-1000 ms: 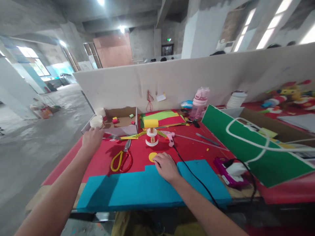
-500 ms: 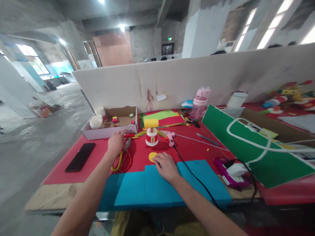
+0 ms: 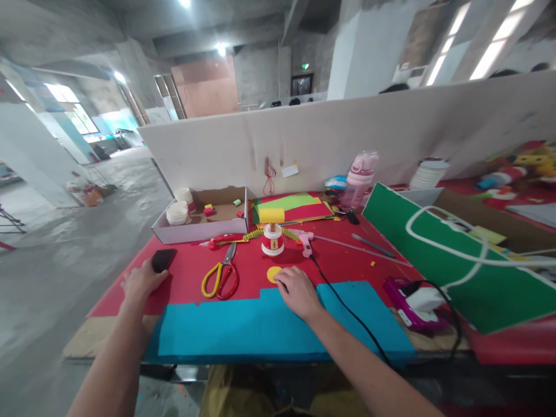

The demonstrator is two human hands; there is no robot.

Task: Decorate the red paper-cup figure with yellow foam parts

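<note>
My left hand (image 3: 144, 279) lies over the near part of a black phone (image 3: 163, 260), thumb on one side and fingers on the other. My right hand (image 3: 297, 288) has curled fingers at the right edge of a yellow paper disc (image 3: 273, 274), which lies flat on the red table cover. Just beyond the disc stands a small red and white paper-cup figure (image 3: 273, 243) with a yellow roll (image 3: 271, 216) on top. Scissors (image 3: 222, 274) with one yellow and one red handle rest between my hands.
Behind are a white box (image 3: 200, 231) with cups and paper rolls, and coloured sheets (image 3: 299, 209). A pink glue gun (image 3: 306, 243) trails a black cord rightward. Further right are a purple power strip (image 3: 410, 310), a green-sided box (image 3: 417, 255) and a pink bottle (image 3: 361, 179).
My left hand has moved left and nearer, from beside the scissors and the red piece behind them onto the phone. My right hand stays at the yellow disc. The view has shifted slightly.
</note>
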